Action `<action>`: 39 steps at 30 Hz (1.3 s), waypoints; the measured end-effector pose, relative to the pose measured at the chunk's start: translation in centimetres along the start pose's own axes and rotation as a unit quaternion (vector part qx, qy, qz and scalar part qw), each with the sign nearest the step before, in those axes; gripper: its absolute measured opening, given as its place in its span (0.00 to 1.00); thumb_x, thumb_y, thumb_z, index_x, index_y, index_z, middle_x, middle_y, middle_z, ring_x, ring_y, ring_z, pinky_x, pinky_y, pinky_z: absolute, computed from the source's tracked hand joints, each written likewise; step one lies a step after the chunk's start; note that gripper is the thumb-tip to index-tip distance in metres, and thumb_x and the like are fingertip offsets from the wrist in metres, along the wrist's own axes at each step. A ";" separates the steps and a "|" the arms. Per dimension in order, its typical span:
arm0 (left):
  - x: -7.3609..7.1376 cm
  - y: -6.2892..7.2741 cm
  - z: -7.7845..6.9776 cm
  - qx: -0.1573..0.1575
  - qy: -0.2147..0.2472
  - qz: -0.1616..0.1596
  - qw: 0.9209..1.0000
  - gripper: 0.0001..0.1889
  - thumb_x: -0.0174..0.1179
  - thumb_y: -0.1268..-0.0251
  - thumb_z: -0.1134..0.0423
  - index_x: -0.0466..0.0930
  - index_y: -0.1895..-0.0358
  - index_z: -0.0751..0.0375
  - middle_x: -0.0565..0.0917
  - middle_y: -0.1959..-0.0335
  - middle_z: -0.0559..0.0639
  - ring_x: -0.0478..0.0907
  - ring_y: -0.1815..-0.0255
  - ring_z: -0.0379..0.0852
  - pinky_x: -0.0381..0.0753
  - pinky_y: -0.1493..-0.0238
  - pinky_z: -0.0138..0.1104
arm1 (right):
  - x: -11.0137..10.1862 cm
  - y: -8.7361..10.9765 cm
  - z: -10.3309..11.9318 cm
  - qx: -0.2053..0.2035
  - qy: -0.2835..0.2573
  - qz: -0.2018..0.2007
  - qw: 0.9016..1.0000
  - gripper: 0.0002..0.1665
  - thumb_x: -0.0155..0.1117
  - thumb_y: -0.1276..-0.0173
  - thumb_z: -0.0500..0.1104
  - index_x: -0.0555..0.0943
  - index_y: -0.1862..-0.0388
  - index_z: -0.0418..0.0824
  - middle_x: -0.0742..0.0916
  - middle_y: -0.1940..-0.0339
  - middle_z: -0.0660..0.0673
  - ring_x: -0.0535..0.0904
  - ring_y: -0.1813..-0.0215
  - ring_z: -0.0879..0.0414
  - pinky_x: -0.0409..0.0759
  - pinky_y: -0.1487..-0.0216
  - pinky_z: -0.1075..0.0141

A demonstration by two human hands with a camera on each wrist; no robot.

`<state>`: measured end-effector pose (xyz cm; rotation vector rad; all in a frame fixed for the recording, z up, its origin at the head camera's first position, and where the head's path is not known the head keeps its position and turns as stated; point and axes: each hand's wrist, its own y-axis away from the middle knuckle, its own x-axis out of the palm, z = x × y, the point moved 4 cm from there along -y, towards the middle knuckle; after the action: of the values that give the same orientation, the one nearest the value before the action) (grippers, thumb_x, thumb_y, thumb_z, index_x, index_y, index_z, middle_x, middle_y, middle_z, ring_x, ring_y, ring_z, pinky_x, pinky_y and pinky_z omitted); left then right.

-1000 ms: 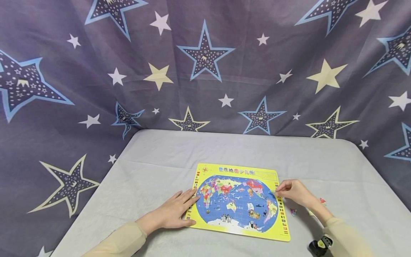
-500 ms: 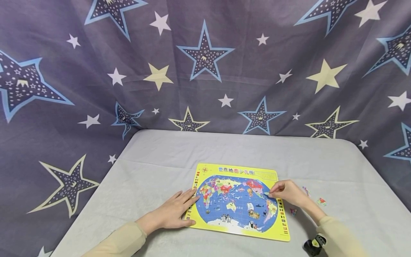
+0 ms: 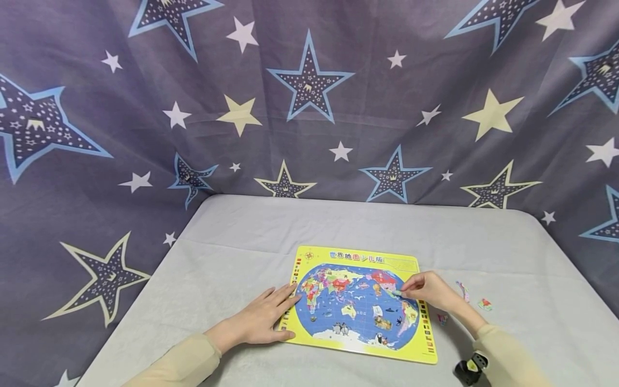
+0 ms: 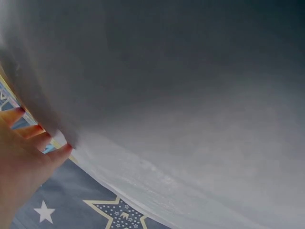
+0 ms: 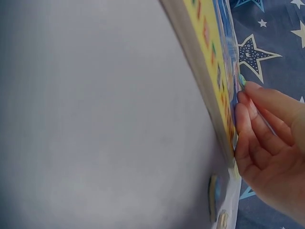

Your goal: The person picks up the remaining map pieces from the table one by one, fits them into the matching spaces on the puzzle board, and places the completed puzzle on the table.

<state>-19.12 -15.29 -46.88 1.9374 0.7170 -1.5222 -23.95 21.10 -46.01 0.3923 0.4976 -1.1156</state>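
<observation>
A yellow-bordered world map puzzle board (image 3: 417,353) lies flat on the table in the head view. My left hand (image 3: 261,318) rests spread on its left edge, fingers straight over the border. At the right side of the map, my right hand (image 3: 426,290) pinches a small greenish puzzle piece (image 3: 397,293) between thumb and fingertips, close over the blue ocean area. In the right wrist view the same puzzle piece (image 5: 242,80) shows at the fingertips, mostly covered by them. The left wrist view catches the left fingers (image 4: 59,155) at the board's edge.
To the right of the board lie loose puzzle pieces: a pink one (image 3: 462,291), a red and green one (image 3: 485,304), and a dark multicoloured one (image 3: 442,319). A grey cloth covers the table (image 3: 232,231). Behind it hangs a star-patterned curtain (image 3: 290,140).
My right hand has moved left from the board's right edge onto the map with the puzzle piece, uncovering loose pieces on the table. My left hand has stayed in place.
</observation>
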 end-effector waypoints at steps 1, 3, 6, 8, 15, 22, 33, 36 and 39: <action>0.0 0.0 0.0 0.000 0.001 0.000 1.000 0.42 0.38 0.43 0.31 0.51 0.32 0.55 0.47 0.30 0.53 0.45 0.30 0.49 0.50 0.35 0.48 | 0.0 0.0 0.0 0.000 0.002 0.000 1.000 0.06 0.63 0.46 0.35 0.81 0.70 0.31 0.84 0.73 0.43 0.77 0.73 0.58 0.76 0.72 0.71; 0.0 0.0 0.0 0.001 0.003 0.000 1.000 0.42 0.38 0.43 0.31 0.51 0.32 0.55 0.47 0.30 0.53 0.45 0.30 0.49 0.50 0.35 0.48 | 0.0 0.0 0.1 0.001 0.003 0.003 1.000 0.06 0.63 0.45 0.34 0.82 0.69 0.31 0.84 0.73 0.43 0.77 0.73 0.58 0.77 0.72 0.71; -0.1 0.0 0.0 0.000 0.002 0.000 1.000 0.42 0.38 0.44 0.31 0.51 0.32 0.55 0.47 0.30 0.53 0.45 0.30 0.49 0.50 0.35 0.48 | 0.0 0.0 0.1 0.000 0.004 0.005 1.000 0.06 0.62 0.45 0.34 0.81 0.69 0.31 0.84 0.73 0.42 0.77 0.73 0.58 0.77 0.72 0.71; -0.1 -0.1 0.0 0.000 0.000 0.001 1.000 0.42 0.38 0.44 0.31 0.51 0.32 0.55 0.47 0.30 0.52 0.44 0.30 0.48 0.50 0.35 0.48 | 0.0 0.0 0.2 -0.003 0.006 0.006 1.000 0.07 0.62 0.45 0.34 0.81 0.69 0.30 0.84 0.73 0.42 0.77 0.73 0.59 0.77 0.72 0.71; -0.1 -0.1 0.1 -0.001 0.000 0.003 1.000 0.42 0.37 0.44 0.30 0.51 0.32 0.55 0.47 0.30 0.53 0.45 0.30 0.49 0.50 0.35 0.48 | 0.2 0.0 0.1 -0.005 0.007 0.007 1.000 0.06 0.62 0.45 0.34 0.82 0.69 0.31 0.84 0.72 0.42 0.78 0.73 0.60 0.77 0.71 0.71; 0.0 0.0 0.1 -0.005 0.005 0.008 1.000 0.42 0.38 0.44 0.30 0.51 0.31 0.54 0.46 0.29 0.52 0.44 0.30 0.48 0.49 0.35 0.48 | 0.5 -0.1 0.3 -0.007 -0.001 0.016 1.000 0.07 0.62 0.45 0.34 0.81 0.68 0.30 0.84 0.72 0.42 0.78 0.72 0.57 0.78 0.71 0.71; 0.1 0.0 0.1 -0.008 0.004 0.006 1.000 0.42 0.38 0.44 0.30 0.50 0.31 0.54 0.46 0.30 0.52 0.44 0.30 0.48 0.49 0.35 0.48 | 0.9 0.0 1.0 -0.007 0.015 0.008 1.000 0.06 0.62 0.46 0.33 0.82 0.70 0.31 0.84 0.74 0.43 0.77 0.75 0.58 0.76 0.74 0.71; 0.1 0.0 0.0 -0.009 0.004 0.007 1.000 0.42 0.38 0.44 0.30 0.50 0.31 0.54 0.46 0.30 0.52 0.44 0.30 0.48 0.49 0.35 0.48 | 1.0 0.0 1.1 -0.012 0.017 0.006 1.000 0.05 0.63 0.46 0.33 0.82 0.70 0.31 0.84 0.75 0.43 0.77 0.75 0.59 0.76 0.74 0.71; 0.0 0.0 0.0 -0.009 0.005 0.007 1.000 0.42 0.38 0.44 0.30 0.50 0.31 0.54 0.46 0.30 0.52 0.44 0.30 0.48 0.49 0.35 0.48 | 1.0 0.0 1.1 -0.031 0.016 0.004 0.999 0.05 0.63 0.46 0.34 0.83 0.71 0.32 0.84 0.76 0.45 0.76 0.76 0.61 0.76 0.75 0.71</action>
<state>-19.09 -15.33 -46.88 1.9334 0.7174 -1.4940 -23.43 19.74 -45.67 0.3567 0.5570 -1.0856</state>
